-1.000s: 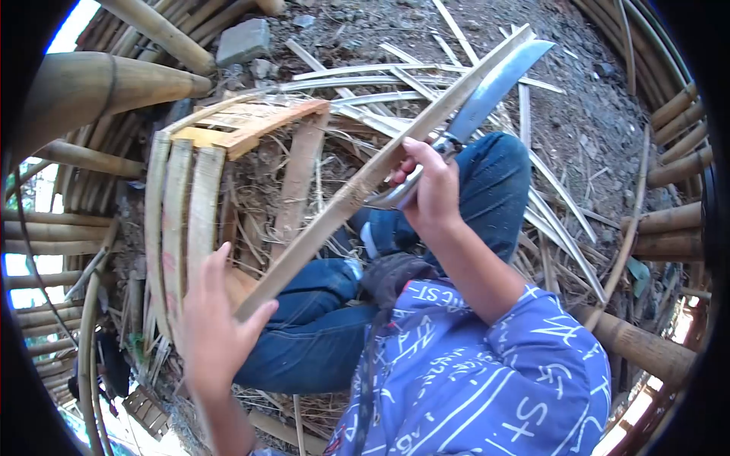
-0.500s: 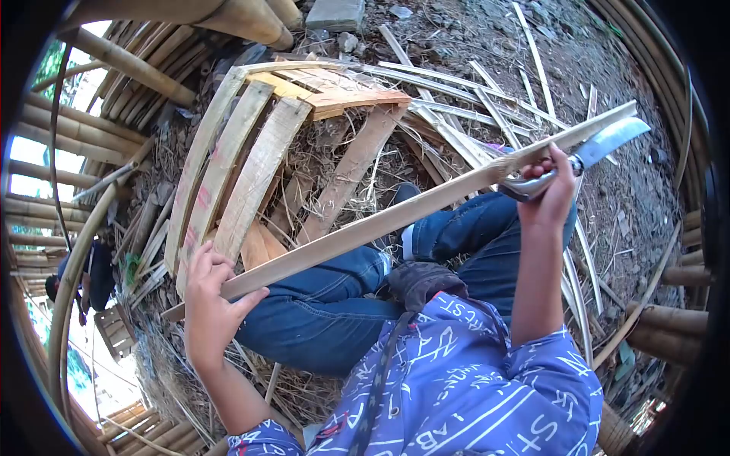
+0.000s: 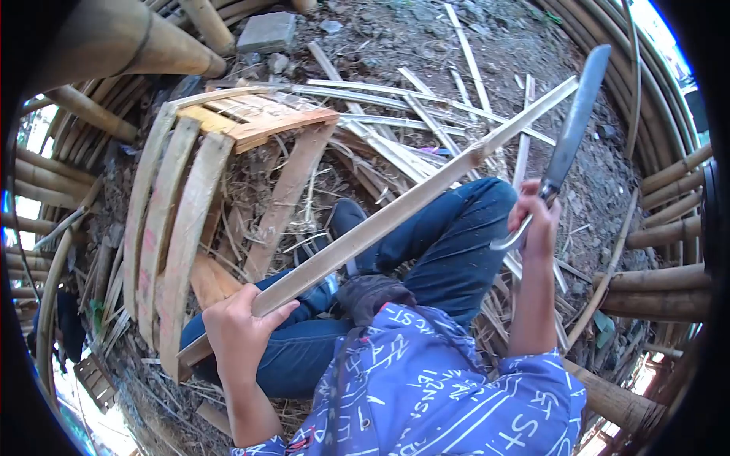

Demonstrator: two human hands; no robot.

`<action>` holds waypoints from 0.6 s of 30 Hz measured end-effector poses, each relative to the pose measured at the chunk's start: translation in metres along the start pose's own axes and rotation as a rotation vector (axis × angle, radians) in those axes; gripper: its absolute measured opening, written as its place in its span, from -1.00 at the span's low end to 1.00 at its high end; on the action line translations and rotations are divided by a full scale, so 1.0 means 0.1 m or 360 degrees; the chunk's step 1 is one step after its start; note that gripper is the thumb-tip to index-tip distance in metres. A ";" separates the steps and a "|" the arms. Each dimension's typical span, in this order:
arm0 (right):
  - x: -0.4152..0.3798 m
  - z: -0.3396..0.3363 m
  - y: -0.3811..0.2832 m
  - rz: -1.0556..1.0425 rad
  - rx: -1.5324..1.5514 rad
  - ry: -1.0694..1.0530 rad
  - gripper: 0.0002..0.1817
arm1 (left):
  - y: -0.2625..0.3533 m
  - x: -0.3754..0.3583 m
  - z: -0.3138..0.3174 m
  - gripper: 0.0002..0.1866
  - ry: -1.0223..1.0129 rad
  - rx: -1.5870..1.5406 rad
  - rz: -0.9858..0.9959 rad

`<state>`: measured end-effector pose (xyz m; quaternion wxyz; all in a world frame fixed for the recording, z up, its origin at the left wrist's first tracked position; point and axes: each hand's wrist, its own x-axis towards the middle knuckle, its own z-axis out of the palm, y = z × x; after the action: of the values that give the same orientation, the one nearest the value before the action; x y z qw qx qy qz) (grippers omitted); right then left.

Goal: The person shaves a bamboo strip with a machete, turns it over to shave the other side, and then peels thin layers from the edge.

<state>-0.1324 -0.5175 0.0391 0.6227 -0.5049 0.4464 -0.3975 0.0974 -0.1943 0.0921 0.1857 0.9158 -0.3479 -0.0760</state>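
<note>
My left hand (image 3: 242,332) is wrapped round the lower end of a long bamboo strip (image 3: 380,224). The strip slants across my lap, up and to the right, and its far end is raised over the ground. A dark joint shows partway along it. In my right hand (image 3: 536,216) is a machete (image 3: 576,121) with a curved metal handle guard, its broad blade pointing up. The blade stands apart from the strip, to the right of its far end. Left of the strip, a slatted wooden crate (image 3: 205,167) lies on its side.
Split bamboo strips (image 3: 403,152) lie scattered on the ground beyond my knees. A grey concrete block (image 3: 267,33) sits at the back. Thick bamboo poles (image 3: 137,42) rise at the upper left, and more bamboo poles (image 3: 661,292) border the right side.
My right hand has come off the bamboo strip and swung the machete upright. My left hand has closed round the strip's lower end. The view has shifted to the right.
</note>
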 end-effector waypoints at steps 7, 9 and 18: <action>-0.46 -0.46 -0.28 0.0359 -0.0693 -0.0499 -0.84 | 0.25 0.10 0.39 -0.46 0.0018 0.0316 0.0337; -0.57 -0.48 -0.22 0.0241 -0.0763 -0.0493 -0.86 | 0.26 0.11 0.42 -0.45 0.0040 0.0303 0.0389; -0.62 -0.48 0.00 0.0262 -0.0603 -0.0358 -0.82 | 0.30 0.04 0.40 -0.37 0.0145 0.0185 0.0424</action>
<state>-0.1958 -0.4715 0.0442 0.5930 -0.6158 0.4804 -0.1957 0.0713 -0.2292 0.0669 0.1564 0.8733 -0.4613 0.0111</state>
